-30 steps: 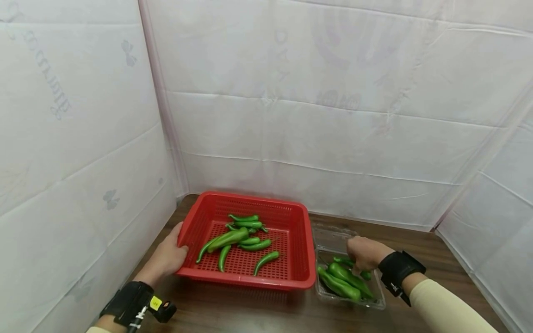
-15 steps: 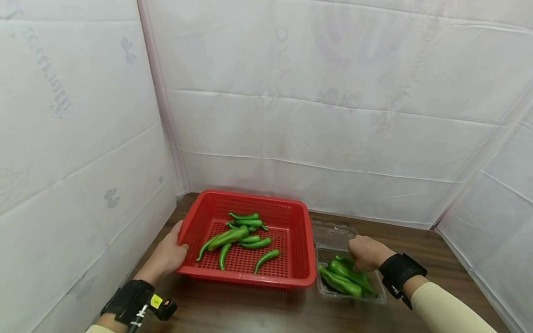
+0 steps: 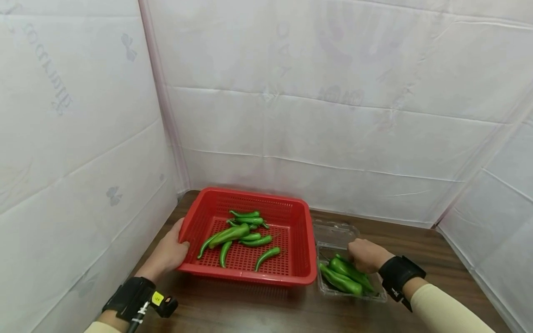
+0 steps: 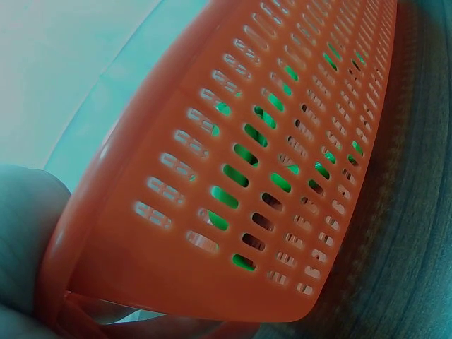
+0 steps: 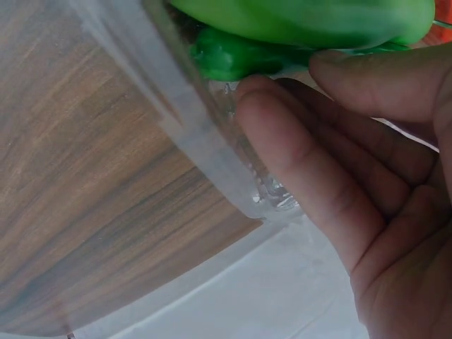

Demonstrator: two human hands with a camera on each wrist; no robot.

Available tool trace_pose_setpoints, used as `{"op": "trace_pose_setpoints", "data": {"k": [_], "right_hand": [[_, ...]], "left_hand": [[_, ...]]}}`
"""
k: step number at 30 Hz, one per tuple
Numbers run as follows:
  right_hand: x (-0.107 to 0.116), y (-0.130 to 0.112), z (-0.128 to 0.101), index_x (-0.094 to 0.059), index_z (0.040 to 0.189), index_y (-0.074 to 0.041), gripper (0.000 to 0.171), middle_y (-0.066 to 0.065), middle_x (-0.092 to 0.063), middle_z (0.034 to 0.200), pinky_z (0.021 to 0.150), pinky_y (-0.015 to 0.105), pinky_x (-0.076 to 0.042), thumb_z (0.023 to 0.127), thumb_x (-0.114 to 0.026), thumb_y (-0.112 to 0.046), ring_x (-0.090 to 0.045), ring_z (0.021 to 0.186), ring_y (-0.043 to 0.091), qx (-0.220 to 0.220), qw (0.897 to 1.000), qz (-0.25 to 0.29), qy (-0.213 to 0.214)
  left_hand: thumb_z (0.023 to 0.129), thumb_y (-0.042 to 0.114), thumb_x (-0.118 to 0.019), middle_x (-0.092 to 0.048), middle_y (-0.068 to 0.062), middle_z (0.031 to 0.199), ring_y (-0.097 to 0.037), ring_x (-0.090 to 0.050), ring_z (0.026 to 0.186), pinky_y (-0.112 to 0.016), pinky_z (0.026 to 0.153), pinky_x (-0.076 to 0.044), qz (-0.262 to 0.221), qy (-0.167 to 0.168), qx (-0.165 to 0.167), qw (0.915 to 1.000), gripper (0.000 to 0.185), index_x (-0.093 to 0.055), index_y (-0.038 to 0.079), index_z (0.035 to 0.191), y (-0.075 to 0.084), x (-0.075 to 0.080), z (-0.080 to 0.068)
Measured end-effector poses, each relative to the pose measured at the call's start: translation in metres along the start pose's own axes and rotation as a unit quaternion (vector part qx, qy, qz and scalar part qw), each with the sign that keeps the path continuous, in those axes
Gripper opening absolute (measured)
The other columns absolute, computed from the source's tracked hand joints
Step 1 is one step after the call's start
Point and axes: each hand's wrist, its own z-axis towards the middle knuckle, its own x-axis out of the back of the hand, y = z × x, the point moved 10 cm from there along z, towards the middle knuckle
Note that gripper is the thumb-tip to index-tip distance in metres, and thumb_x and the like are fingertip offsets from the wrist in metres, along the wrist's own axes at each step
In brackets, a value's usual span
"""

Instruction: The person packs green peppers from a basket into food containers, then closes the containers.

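Note:
My left hand [image 3: 171, 249] grips the left rim of a red plastic basket [image 3: 245, 276], thumb over the rim. Several green chili peppers [image 3: 230, 235] lie on the perforated floor of the basket. In the left wrist view, green shows through slots in the basket's wall [image 4: 169, 240]. My right hand [image 3: 368, 255] reaches into a clear plastic box [image 3: 354, 296] holding larger green peppers [image 3: 340, 280]. In the right wrist view its curled fingers and thumb pinch at a darker green pepper [image 5: 229, 56], which lies below a lighter green pepper [image 5: 296, 18].
The box's clear lid [image 3: 333, 233] lies folded back behind it, beside the basket. Everything stands on a brown wood-grain table [image 3: 233, 307]. White sheeting [image 3: 258, 125] closes off the back and both sides.
My left hand keeps its grip on the basket. The right hand stays in the clear box; a small green pepper end seen beside its fingers one second ago no longer shows.

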Motion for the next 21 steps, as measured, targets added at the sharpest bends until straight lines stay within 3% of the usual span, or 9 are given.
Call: {"op": "trace_pose_setpoints", "data": {"k": [9, 17, 21], "right_hand": [[-0.002, 0.0, 0.004, -0.03, 0.061, -0.025, 0.056, -0.013, -0.01, 0.063, 0.053, 0.024, -0.016, 0.093, -0.058, 0.012, -0.012, 0.055, 0.005, 0.01, 1.0, 0.0, -0.002], [0.002, -0.005, 0.005, -0.029, 0.062, -0.025, 0.056, -0.013, -0.01, 0.063, 0.053, 0.024, -0.015, 0.092, -0.06, 0.01, -0.01, 0.055, 0.006, 0.012, 1.0, -0.01, -0.005], [0.012, -0.009, 0.007, -0.039, 0.06, -0.023, 0.05, -0.014, -0.016, 0.06, 0.053, 0.024, -0.017, 0.092, -0.063, 0.008, -0.012, 0.055, 0.004, 0.029, 0.999, -0.017, 0.002]], "left_hand": [[0.103, 0.005, -0.042, -0.047, -0.031, 0.151, -0.042, -0.057, 0.125, -0.06, 0.099, -0.051, -0.006, 0.0, 0.01, 0.9999, 0.073, -0.007, 0.005, 0.166, -0.001, 0.0, -0.001], [0.102, 0.005, -0.042, -0.049, -0.031, 0.149, -0.04, -0.059, 0.122, -0.056, 0.097, -0.052, -0.009, 0.0, 0.011, 0.9999, 0.072, -0.009, 0.005, 0.166, 0.0, 0.0, -0.001], [0.102, 0.005, -0.043, -0.05, -0.031, 0.148, -0.039, -0.06, 0.118, -0.054, 0.094, -0.054, -0.009, 0.0, 0.016, 0.9998, 0.072, -0.01, 0.006, 0.166, -0.001, -0.001, -0.001]]}}
